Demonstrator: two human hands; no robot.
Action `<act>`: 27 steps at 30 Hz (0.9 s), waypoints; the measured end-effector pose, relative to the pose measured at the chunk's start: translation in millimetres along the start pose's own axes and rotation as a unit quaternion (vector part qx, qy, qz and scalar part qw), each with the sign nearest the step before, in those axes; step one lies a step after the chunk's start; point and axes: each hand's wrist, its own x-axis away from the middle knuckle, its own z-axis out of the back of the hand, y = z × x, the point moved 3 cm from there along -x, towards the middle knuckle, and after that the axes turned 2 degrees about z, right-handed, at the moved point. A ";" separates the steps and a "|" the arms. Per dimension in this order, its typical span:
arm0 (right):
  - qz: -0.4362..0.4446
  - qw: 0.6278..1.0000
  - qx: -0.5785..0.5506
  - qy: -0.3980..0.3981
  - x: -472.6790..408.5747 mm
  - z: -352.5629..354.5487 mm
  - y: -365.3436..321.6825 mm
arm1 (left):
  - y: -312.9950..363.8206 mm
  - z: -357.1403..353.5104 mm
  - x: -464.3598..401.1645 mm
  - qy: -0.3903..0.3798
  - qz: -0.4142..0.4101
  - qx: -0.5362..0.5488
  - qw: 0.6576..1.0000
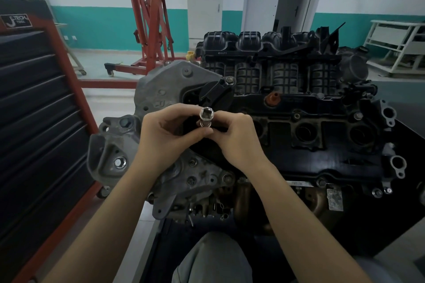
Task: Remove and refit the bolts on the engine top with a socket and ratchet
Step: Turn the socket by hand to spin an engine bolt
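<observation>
Though pinched, socket (206, 114) base hidden.

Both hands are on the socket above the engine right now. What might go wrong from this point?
1. The socket is pinched only by fingertips of the left hand and right hand; no ratchet is in view. A slip could drop it.
2. It is held directly over the engine top, which has open round wells; a dropped socket or bolt might fall into one or into the gaps below.
3. Whether a bolt sits in the socket cannot be seen, so it may come loose unnoticed.
</observation>
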 end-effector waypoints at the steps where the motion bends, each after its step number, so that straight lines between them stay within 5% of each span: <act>1: -0.003 1.000 0.005 0.004 -0.1 0.0 0.5 | -0.5 -0.1 -0.1 0.002 -0.004 -0.011 1.000; 27: 0.014 0.999 0.043 0.006 -0.2 -1.5 0.7 | -2.1 -0.4 -0.2 -0.019 0.003 -0.003 1.000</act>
